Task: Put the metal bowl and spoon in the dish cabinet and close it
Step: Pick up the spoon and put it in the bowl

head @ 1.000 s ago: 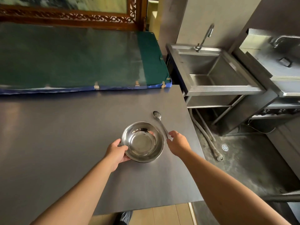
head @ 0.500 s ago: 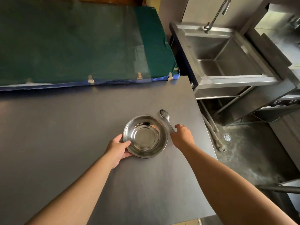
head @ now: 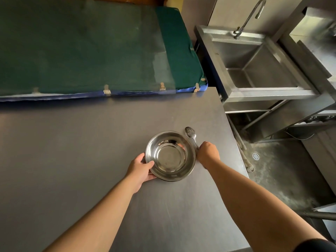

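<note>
A shiny metal bowl (head: 170,157) sits on the grey table (head: 91,146) near its right edge. My left hand (head: 141,169) grips the bowl's left rim, thumb over the edge. A metal spoon (head: 191,134) lies just right of the bowl, its scoop pointing away from me. My right hand (head: 208,153) is closed over the spoon's handle, which is hidden under the fingers. No dish cabinet is in view.
A green padded mat (head: 91,48) with a blue edge covers the table behind. A steel sink (head: 258,70) with a tap (head: 249,17) stands to the right, across a gap. Below lies concrete floor with a drain (head: 255,156) and hoses.
My head has leaned forward and down, so the view shifted. My right hand has closed over the spoon's handle. The left hand has tightened on the bowl's rim.
</note>
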